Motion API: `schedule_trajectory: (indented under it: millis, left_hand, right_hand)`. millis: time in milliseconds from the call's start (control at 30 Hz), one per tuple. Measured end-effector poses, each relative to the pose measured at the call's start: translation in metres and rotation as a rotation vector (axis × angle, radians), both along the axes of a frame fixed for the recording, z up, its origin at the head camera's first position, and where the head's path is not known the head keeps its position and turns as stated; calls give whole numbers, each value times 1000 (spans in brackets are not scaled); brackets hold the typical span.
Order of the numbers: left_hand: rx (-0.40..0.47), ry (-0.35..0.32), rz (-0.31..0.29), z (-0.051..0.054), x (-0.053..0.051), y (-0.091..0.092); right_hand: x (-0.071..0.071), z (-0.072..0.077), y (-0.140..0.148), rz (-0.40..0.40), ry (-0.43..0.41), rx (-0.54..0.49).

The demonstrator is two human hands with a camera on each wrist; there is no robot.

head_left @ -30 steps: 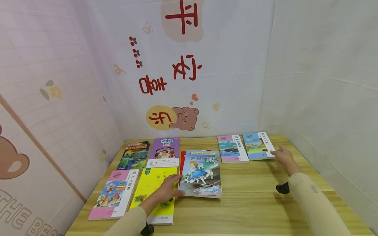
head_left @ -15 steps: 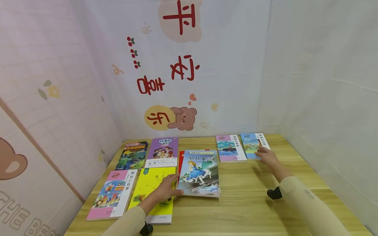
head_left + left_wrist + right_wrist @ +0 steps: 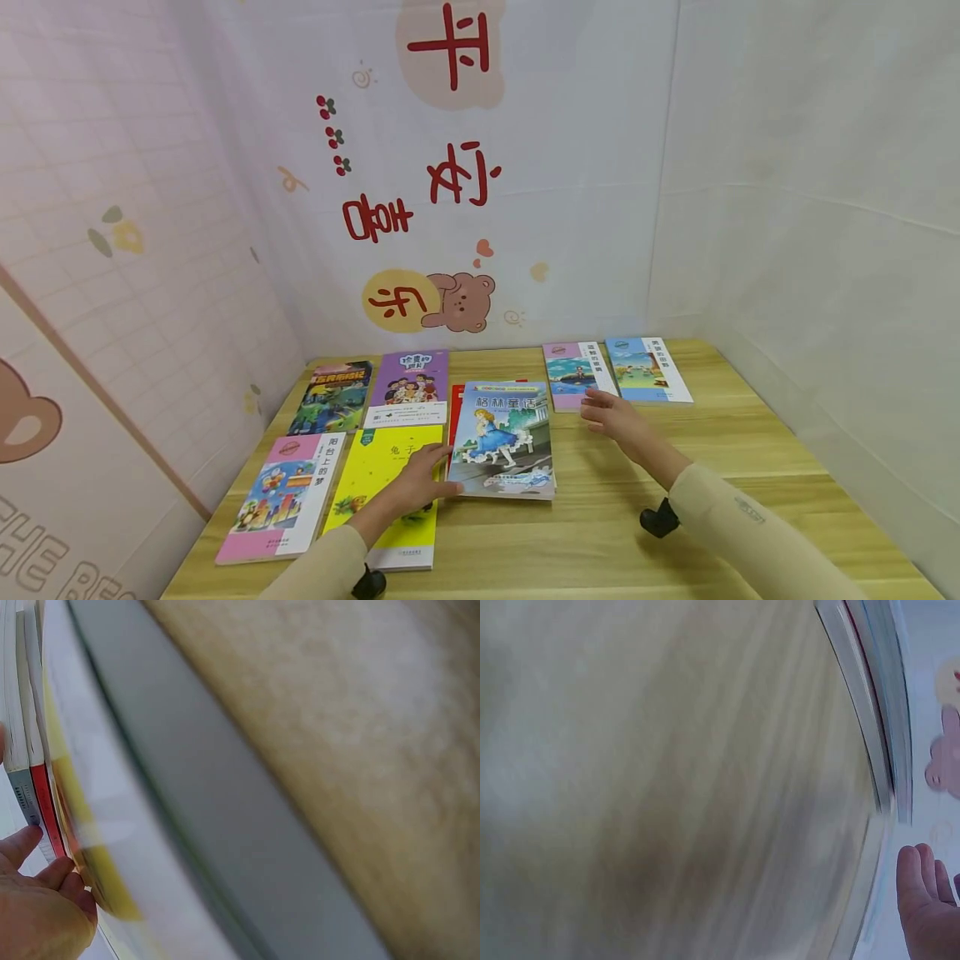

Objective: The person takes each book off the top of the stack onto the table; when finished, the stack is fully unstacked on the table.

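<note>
My left hand point(image 3: 416, 483) rests over the yellow book point(image 3: 386, 500), its fingers against the left edge of a picture book point(image 3: 502, 442) with a girl in blue on the cover. That book lies on top of a red book point(image 3: 455, 408), most of which is hidden. In the left wrist view, fingertips point(image 3: 26, 838) touch the stacked spines. My right hand point(image 3: 626, 425) is held above the table with fingers extended and nothing in it. It is just in front of a pink-and-white book point(image 3: 573, 375), covering that book's lower right corner in the head view.
A blue-and-white book point(image 3: 648, 371) lies at the back right. On the left are a dark green book point(image 3: 332, 398), a purple book point(image 3: 410, 387) and another pink-and-white book point(image 3: 281, 500). White printed cloth walls point(image 3: 570, 208) stand behind the wooden table point(image 3: 720, 442).
My right hand has moved left from the blue-and-white book, passing in front of the pink-and-white one. My left hand stays at the stacked books.
</note>
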State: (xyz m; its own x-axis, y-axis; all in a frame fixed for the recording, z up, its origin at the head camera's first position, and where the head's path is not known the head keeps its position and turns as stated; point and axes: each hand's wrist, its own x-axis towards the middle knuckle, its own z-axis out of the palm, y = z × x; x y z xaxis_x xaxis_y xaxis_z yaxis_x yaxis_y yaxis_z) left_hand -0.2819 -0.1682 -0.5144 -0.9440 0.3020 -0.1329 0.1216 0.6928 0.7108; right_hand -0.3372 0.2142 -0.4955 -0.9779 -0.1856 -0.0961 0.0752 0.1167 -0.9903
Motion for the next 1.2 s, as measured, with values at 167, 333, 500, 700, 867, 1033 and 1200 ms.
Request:
schedule_trajectory:
  millis: [167,333,500,700,867,1033,1200]
  left_hand:
    - [3,4,-6,-1,0,-1]
    - [30,-12,-25,-2,0,-5]
    - [53,-43,-35,-2,0,-10]
    - [86,-58,-55,1,0,-13]
    - [123,-75,-63,2,2,-16]
    - [141,-75,-65,1,2,-19]
    - [110,7,-35,-3,0,-20]
  right_hand:
    - [13,-6,-21,-14,-8,-6]
    - [20,-17,-33,-44,-33,-30]
    - [27,-26,-41,-57,-58,-39]
    - [36,-30,-49,-51,-69,-18]
    - [40,-33,-54,-30,-51,-13]
    - [43,-33,-59,-32,-40,-7]
    - [45,-32,-61,-41,-42,6]
